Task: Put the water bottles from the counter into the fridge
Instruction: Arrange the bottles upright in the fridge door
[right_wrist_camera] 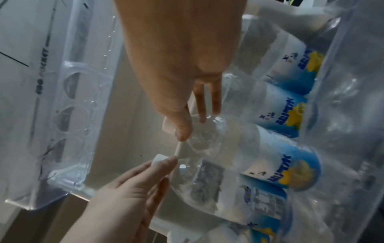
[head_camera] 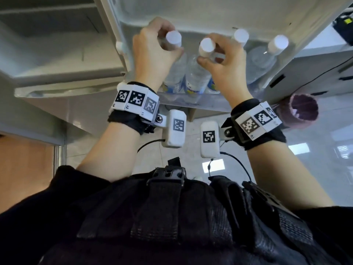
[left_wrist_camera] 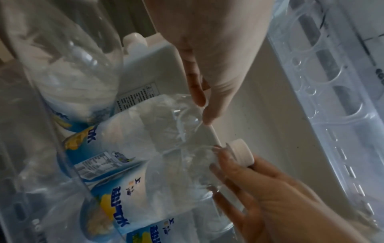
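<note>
Our dark vest (head_camera: pixel 172 217) fills the foreground as our left hand (head_camera: pixel 152 52) pinches the neck of one water bottle (head_camera: pixel 174 60) and our right hand (head_camera: pixel 225 64) pinches its neighbour (head_camera: pixel 196 73). Both bottles stand upright in the fridge door shelf (head_camera: pixel 191 100), two more bottles (head_camera: pixel 265 56) just beyond our right hand.
</note>
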Demonstrator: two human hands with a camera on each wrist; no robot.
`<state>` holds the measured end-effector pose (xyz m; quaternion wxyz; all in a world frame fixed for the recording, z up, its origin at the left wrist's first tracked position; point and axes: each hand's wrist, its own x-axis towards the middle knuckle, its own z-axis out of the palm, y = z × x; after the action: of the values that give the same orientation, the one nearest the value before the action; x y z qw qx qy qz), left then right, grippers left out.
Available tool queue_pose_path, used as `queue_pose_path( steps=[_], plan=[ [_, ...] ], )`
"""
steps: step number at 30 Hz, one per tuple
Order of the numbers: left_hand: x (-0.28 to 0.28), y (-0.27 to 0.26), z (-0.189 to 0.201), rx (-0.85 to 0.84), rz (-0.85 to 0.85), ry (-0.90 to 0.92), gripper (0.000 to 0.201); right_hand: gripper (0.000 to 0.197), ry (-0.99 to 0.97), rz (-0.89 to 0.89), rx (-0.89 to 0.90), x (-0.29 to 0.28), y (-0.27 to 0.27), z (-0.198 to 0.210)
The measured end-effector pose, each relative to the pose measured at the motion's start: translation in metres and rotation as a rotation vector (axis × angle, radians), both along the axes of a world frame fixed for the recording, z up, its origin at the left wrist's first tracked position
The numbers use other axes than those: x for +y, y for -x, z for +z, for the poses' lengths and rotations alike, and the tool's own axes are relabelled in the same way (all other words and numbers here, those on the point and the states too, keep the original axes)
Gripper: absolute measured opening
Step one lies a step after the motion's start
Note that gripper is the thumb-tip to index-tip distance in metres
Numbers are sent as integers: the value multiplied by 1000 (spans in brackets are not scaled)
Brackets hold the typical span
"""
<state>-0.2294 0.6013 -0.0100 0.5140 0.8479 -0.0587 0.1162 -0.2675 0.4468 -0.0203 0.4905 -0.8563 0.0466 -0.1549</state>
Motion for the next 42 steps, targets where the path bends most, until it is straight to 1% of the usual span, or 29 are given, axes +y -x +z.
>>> queue_pose_path(
  steps=[4,8,10,11,13,15,16,18,19,20,22,25,29,32,36,39,42],
  plan=[
    [4,-10,0,-7,-6,-12,45,37,38,-190,-26,6,-9,9],
    [29,-6,2,-56,77,-45,38,32,170,-264,-140,21,-12,8],
    [46,-3,-1,-29,144,-85,31,33,201,-293,-222,34,-15,8],
    [54,-2,-4,12,183,-111,26,30,192,-290,-278,42,-16,7],
    [68,2,-11,117,247,-147,23,19,136,-233,-386,58,-18,4],
    [79,6,-17,223,236,-171,32,10,77,-126,-416,76,-17,0],
    [84,7,-20,279,204,-194,41,9,55,-48,-389,84,-17,-3],
    [92,11,-23,419,133,-249,57,10,47,85,-276,97,-18,-10],
    [94,13,-25,467,106,-250,60,12,50,128,-215,101,-18,-14],
    [95,14,-27,480,89,-228,58,13,48,159,-162,103,-18,-18],
    [96,16,-28,420,76,-182,47,14,44,211,-68,103,-17,-23],
    [93,19,-24,299,23,-197,32,13,49,241,38,97,-16,-26],
    [79,12,-10,95,-48,-181,24,12,62,207,29,84,-14,-22],
    [67,2,-6,11,-48,-117,27,13,35,175,25,71,-14,-14],
    [57,-13,-8,-47,42,-3,32,15,-11,93,2,56,-12,-5],
    [56,-27,-10,-68,52,9,37,16,-14,12,-42,49,-11,-2],
    [60,-36,-13,-62,11,-49,41,18,25,-76,-178,52,-10,-1]
  ],
)
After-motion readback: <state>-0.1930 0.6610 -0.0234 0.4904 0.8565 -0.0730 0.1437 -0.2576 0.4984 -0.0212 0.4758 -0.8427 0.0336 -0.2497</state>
